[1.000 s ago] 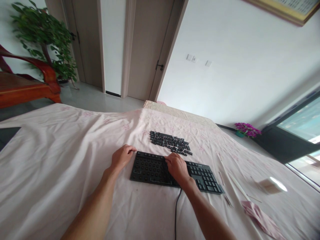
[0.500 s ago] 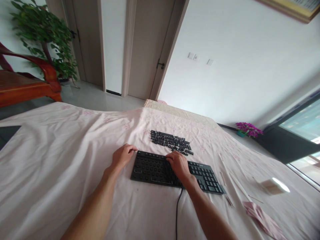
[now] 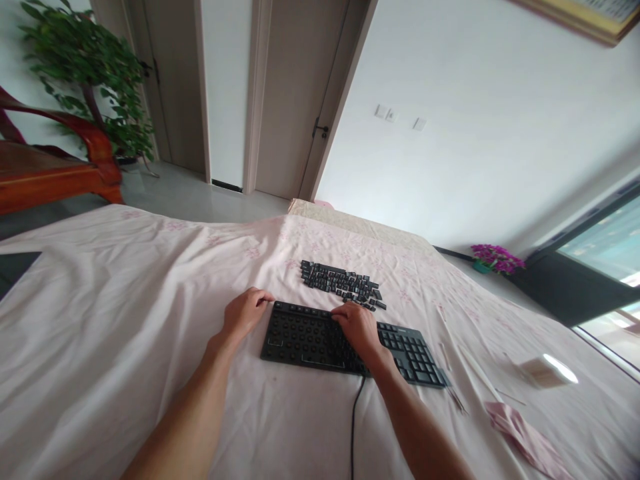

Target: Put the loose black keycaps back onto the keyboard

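Observation:
A black keyboard (image 3: 305,333) lies on the pink-white cloth; its left and middle part lacks keycaps, while the top row and the right-hand number pad still carry theirs. At its upper left corner, my left hand (image 3: 246,310) has its fingers curled together, the tips on the keyboard's edge. My right hand (image 3: 357,327) reaches over the middle of the keyboard, fingers bent and closed at its top edge; the palm hides the part below. Just beyond the keyboard, loose black keycaps (image 3: 340,280) are laid out in rows. The keyboard's cable (image 3: 353,427) runs towards me.
Right of the keyboard are thin tools like tweezers (image 3: 456,399), several thin sticks (image 3: 446,357), a round tub (image 3: 547,371) and a crumpled pink cloth (image 3: 523,433). The bed-like surface (image 3: 125,300) is wrinkled. Beyond stand a wooden chair (image 3: 55,175) and a plant (image 3: 85,67).

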`<action>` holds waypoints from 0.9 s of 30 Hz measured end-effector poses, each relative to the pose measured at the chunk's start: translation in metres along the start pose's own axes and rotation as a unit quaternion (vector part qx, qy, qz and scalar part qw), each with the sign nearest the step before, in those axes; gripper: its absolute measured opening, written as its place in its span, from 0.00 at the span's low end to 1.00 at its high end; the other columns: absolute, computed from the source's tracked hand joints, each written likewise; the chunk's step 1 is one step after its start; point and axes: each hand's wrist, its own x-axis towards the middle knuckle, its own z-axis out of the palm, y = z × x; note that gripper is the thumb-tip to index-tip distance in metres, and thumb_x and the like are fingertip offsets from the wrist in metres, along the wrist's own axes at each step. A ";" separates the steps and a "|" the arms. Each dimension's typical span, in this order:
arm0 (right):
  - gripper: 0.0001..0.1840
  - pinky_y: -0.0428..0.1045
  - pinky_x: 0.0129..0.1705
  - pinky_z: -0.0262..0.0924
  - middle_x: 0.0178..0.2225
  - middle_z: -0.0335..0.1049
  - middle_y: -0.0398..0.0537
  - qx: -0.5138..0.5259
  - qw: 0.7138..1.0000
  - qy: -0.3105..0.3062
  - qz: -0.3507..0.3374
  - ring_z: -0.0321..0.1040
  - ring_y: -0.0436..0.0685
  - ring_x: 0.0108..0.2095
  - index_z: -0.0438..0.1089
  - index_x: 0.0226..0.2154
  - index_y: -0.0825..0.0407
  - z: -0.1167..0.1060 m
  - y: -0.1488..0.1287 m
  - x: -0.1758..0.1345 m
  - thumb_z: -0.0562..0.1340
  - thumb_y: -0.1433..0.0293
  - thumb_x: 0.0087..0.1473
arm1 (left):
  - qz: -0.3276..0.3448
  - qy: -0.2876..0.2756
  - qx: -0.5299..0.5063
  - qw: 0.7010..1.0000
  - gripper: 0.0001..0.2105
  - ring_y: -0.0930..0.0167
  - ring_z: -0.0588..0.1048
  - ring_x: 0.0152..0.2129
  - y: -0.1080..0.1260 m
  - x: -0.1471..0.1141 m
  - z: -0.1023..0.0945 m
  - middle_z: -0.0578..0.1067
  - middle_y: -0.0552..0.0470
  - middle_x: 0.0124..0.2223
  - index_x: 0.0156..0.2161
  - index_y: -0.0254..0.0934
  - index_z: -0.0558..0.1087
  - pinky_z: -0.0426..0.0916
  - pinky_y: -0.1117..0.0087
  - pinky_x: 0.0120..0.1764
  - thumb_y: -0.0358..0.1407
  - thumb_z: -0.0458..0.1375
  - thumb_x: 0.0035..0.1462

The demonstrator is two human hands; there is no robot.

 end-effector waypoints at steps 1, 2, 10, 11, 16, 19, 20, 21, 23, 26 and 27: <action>0.10 0.45 0.39 0.54 0.36 0.74 0.42 0.003 1.000 -0.001 0.008 0.69 0.53 0.38 0.76 0.35 0.45 0.000 0.000 0.001 0.59 0.68 0.53 | 0.000 0.000 0.001 1.000 0.12 0.74 0.73 0.39 0.000 0.000 0.000 0.76 0.60 0.45 0.38 0.48 0.75 0.61 0.75 0.36 0.33 0.50 0.56; 0.10 0.45 0.38 0.54 0.36 0.74 0.42 0.003 1.000 -0.002 0.016 0.69 0.53 0.38 0.76 0.34 0.45 0.000 0.000 0.002 0.59 0.67 0.53 | 0.000 0.001 0.001 1.000 0.12 0.74 0.73 0.39 0.000 0.000 0.000 0.76 0.60 0.45 0.38 0.48 0.75 0.62 0.75 0.36 0.33 0.50 0.56; 0.09 0.45 0.38 0.54 0.34 0.76 0.42 0.026 0.998 -0.043 0.047 0.70 0.54 0.38 0.76 0.34 0.45 -0.005 0.002 0.009 0.60 0.66 0.52 | 0.000 0.002 0.001 1.000 0.11 0.74 0.73 0.38 -0.001 0.000 0.001 0.76 0.60 0.44 0.38 0.49 0.75 0.61 0.75 0.35 0.34 0.51 0.55; 0.10 0.45 0.38 0.54 0.34 0.76 0.42 0.030 0.997 -0.045 0.049 0.70 0.54 0.38 0.76 0.35 0.45 -0.005 0.002 0.009 0.59 0.66 0.52 | 0.000 0.002 0.000 1.000 0.11 0.74 0.73 0.38 -0.001 0.000 0.001 0.76 0.60 0.44 0.38 0.49 0.75 0.61 0.75 0.35 0.34 0.51 0.55; 0.13 0.45 0.43 0.55 0.39 0.74 0.43 0.020 0.999 -0.025 0.026 0.69 0.53 0.41 0.75 0.40 0.46 -0.002 0.001 0.002 0.58 0.67 0.54 | 0.002 0.004 -0.002 1.000 0.12 0.74 0.73 0.38 0.000 0.000 0.000 0.76 0.60 0.44 0.38 0.49 0.75 0.61 0.75 0.35 0.33 0.50 0.55; 0.12 0.44 0.43 0.55 0.39 0.74 0.43 0.023 1.000 -0.008 0.010 0.69 0.52 0.41 0.76 0.39 0.46 0.001 -0.001 -0.002 0.58 0.68 0.55 | -0.005 0.001 0.002 1.000 0.12 0.74 0.73 0.37 0.000 0.000 0.000 0.76 0.60 0.44 0.38 0.48 0.75 0.61 0.75 0.35 0.33 0.50 0.55; 0.12 0.44 0.43 0.56 0.39 0.74 0.43 0.027 1.000 -0.005 0.011 0.68 0.52 0.41 0.76 0.39 0.46 0.002 -0.001 -0.003 0.58 0.68 0.55 | -0.005 0.001 0.002 1.000 0.12 0.74 0.73 0.37 0.000 0.000 0.000 0.76 0.60 0.44 0.38 0.48 0.75 0.61 0.75 0.35 0.34 0.50 0.55; 0.12 0.44 0.43 0.56 0.38 0.74 0.43 0.029 0.999 -0.004 0.014 0.69 0.52 0.40 0.76 0.38 0.46 0.002 -0.001 -0.004 0.58 0.68 0.55 | -0.003 0.001 0.000 1.000 0.12 0.74 0.73 0.37 0.000 0.000 0.000 0.76 0.60 0.44 0.38 0.49 0.75 0.61 0.75 0.35 0.33 0.50 0.55; 0.11 0.45 0.43 0.56 0.38 0.74 0.43 0.028 0.999 -0.010 0.027 0.69 0.52 0.40 0.76 0.38 0.46 0.001 0.000 -0.003 0.58 0.68 0.54 | 0.000 0.002 -0.002 1.000 0.12 0.74 0.73 0.38 0.000 0.000 0.000 0.76 0.60 0.44 0.38 0.49 0.75 0.61 0.75 0.35 0.33 0.50 0.55; 0.11 0.45 0.43 0.55 0.38 0.74 0.43 0.019 0.999 -0.015 0.025 0.69 0.52 0.39 0.76 0.37 0.46 -0.001 0.000 -0.001 0.58 0.67 0.54 | -0.002 0.002 -0.002 1.000 0.12 0.74 0.73 0.38 0.000 -0.001 0.000 0.76 0.60 0.44 0.38 0.48 0.76 0.61 0.75 0.36 0.34 0.50 0.56; 0.11 0.45 0.43 0.55 0.38 0.74 0.43 0.016 1.000 -0.013 0.017 0.69 0.52 0.39 0.76 0.37 0.46 -0.001 0.000 -0.001 0.58 0.67 0.55 | -0.002 0.002 -0.002 1.000 0.12 0.74 0.73 0.38 0.000 -0.001 0.000 0.76 0.60 0.44 0.38 0.48 0.76 0.61 0.75 0.36 0.34 0.50 0.56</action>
